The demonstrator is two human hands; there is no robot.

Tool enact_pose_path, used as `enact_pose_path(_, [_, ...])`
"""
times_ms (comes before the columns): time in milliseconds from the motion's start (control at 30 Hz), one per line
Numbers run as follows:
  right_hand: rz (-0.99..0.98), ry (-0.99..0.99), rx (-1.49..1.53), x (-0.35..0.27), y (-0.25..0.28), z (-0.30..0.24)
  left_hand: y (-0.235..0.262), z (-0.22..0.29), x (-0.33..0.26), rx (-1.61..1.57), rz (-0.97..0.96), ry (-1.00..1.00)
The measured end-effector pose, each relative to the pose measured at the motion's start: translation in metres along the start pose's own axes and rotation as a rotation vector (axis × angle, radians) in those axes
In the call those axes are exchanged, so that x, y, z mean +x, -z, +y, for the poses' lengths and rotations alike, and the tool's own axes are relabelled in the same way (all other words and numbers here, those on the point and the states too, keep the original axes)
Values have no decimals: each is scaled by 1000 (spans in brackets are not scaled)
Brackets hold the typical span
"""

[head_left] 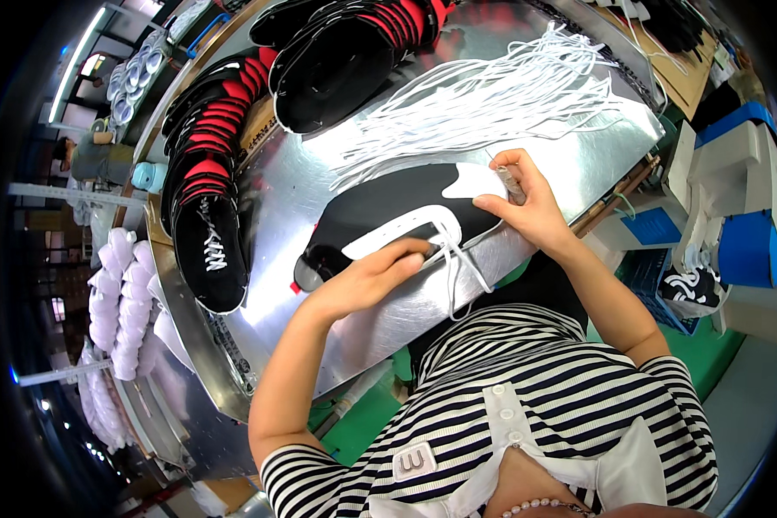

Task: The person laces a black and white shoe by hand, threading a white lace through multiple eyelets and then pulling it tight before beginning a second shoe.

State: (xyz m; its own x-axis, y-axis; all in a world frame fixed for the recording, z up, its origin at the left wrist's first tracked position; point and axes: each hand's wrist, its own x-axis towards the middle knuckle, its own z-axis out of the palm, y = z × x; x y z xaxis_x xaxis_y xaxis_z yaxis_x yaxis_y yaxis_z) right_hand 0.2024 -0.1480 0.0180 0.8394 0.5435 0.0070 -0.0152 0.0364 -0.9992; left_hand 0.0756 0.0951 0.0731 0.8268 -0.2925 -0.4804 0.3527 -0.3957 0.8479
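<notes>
A black shoe upper [380, 200] with white panels lies on its side on the metal tabletop in front of me. White shoelace [454, 268] runs through its opening, and the loose ends hang over the near table edge. My left hand [375, 278] grips the upper beside the lace, its fingers curled at the opening and partly hidden. At the white end, my right hand [527, 203] holds the upper, thumb against the white panel. One right finger looks wrapped in pale material. A thin, fine item shows by the right fingertips, too small to name.
A bundle of white laces [483, 99] spreads across the metal table [293, 190]. Stacked black-and-red shoe uppers [211, 164] curve along the left, with more black uppers [337, 82] at the back. Blue-and-white bins [747, 246] stand at right; pale shoe forms [121, 302] hang at far left.
</notes>
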Motion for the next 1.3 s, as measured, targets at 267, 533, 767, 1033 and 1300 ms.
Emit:
enact_pose_path(267, [73, 66, -19, -7, -3, 11, -12, 10, 33, -307, -17, 221])
enact_pose_path(533, [154, -128, 17, -11, 0, 6, -23, -13, 53, -181, 391, 115])
enact_pose_path(767, [192, -233, 53, -13, 6, 14, -22, -2, 42, -282, 257, 85])
enact_pose_path(1033, [-31, -221, -77, -22, 13, 11, -24, -10, 45, -212, 464, -21])
enact_pose_path(1300, [-101, -188, 51, -17, 42, 7, 54, -49, -45, 734, 1215, -347])
